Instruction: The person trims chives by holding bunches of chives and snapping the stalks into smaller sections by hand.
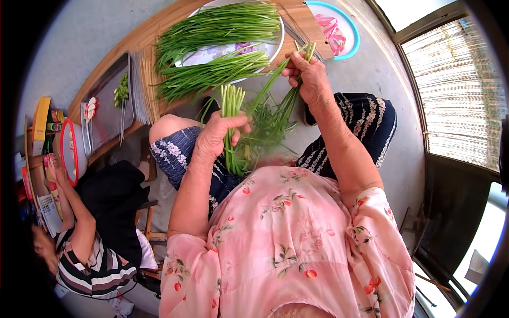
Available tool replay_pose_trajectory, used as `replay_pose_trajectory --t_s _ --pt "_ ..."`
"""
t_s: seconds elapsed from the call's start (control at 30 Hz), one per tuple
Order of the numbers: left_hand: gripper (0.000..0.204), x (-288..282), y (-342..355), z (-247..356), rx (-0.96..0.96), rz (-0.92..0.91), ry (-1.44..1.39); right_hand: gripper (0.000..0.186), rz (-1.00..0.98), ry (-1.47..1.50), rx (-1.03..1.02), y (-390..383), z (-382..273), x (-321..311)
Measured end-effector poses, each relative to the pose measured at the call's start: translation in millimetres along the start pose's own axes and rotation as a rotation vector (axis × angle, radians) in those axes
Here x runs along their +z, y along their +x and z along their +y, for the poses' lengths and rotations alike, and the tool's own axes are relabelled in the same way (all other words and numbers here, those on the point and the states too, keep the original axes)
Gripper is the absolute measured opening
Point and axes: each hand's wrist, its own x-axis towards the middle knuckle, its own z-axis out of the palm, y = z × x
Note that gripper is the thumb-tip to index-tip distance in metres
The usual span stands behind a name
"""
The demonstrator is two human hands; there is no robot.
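My left hand (216, 133) is closed around a bunch of garlic chives (232, 100). Their pale cut ends point up, and the stalks run down past the hand over my lap. Farther right and higher, my right hand (312, 79) grips a few loose chive stalks (290, 102), whose green leaves hang down between my knees. The two hands are apart. Beyond them, a large pile of chives (228, 24) lies on a white oval tray with a purple flower print (212, 55). A smaller chive pile (212, 77) lies along the near side, partly over the wooden table.
The wooden table (168, 24) holds thin skewers (146, 87) and a metal tray (101, 127) with skewered green pieces (121, 95). A blue-rimmed basin (356, 34) with pink strips stands beyond its right end. At left, another person (98, 259) sits by a red-rimmed bowl (64, 153).
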Motion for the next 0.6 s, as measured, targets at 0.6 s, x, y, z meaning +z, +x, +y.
replay_pose_trajectory --t_s 0.6 --pt "0.021 -8.6 -0.6 -8.7 -0.026 0.072 0.013 0.019 0.120 0.096 -0.198 14.2 -34.4 -56.3"
